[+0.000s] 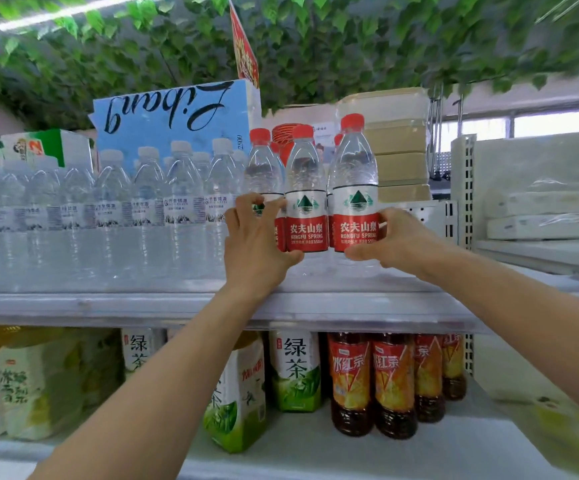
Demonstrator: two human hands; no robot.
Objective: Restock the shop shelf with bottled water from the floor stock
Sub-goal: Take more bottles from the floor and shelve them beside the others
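Several upright, cap-up bottles (306, 174) gripped by left hand (254, 244), right hand (398, 241).

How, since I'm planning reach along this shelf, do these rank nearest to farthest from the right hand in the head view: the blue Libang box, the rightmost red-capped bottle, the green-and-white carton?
1. Rightmost red-capped bottle, gripped by the right hand.
2. Blue Libang box, higher up, to the left.
3. Green-and-white carton, far left.
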